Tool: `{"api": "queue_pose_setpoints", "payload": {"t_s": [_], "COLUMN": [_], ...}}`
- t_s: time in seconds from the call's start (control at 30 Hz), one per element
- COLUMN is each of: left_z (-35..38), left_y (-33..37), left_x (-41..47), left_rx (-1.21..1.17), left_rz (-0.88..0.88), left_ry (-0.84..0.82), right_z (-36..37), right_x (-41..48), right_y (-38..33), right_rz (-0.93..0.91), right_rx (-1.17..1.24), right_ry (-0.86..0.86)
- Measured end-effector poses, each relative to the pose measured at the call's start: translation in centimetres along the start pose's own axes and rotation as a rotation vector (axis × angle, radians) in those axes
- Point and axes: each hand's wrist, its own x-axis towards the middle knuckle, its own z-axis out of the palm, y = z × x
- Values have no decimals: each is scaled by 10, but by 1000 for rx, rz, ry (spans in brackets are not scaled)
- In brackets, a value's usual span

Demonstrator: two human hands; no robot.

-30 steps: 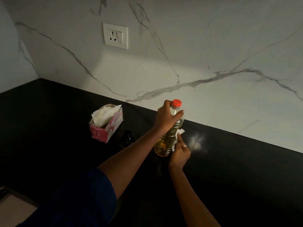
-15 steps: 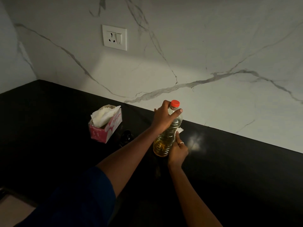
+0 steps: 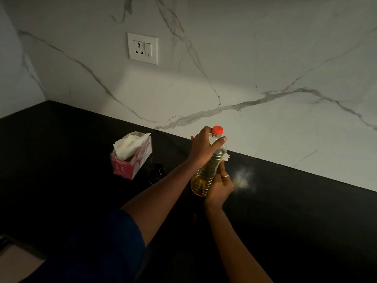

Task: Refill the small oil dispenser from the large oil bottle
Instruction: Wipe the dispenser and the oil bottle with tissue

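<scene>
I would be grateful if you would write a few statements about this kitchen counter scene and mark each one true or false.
1. The orange cap is on the oil bottle. True.
2. The left hand grips the bottle near its neck. True.
3. The bottle is full of oil up to the neck. False: oil fills only its lower part.
4. The tissue box stands to the right of the bottle. False: it stands to the left.
5. The right hand lies flat on the counter. False: it holds a white tissue against the bottle's side.
</scene>
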Motion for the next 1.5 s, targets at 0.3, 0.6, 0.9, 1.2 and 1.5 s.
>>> {"api": "queue_pose_setpoints", "payload": {"t_s": [0.3,0.6,0.9,1.2,1.5], "left_z": [3,-4,1,0,-10], "left_y": [2,8,9,2,3], "left_x": [-2,-2,1,3,-3], "left_rx": [92,51,98,43,-4], "left_rz": [45,-10,15,19,22], "left_ry": [101,81,-5,55,147], "right_z": [5,11,-4,-3,4], "right_x": [28,17,54,30,52], "right_y": [-34,-34,-54,-37,-47], "right_rz": [-59,-162,-87,-149,-131], "right_rx": [-46,-63,-97,-5,-227], "right_ry": [12,-35,-315,-88,-165]}}
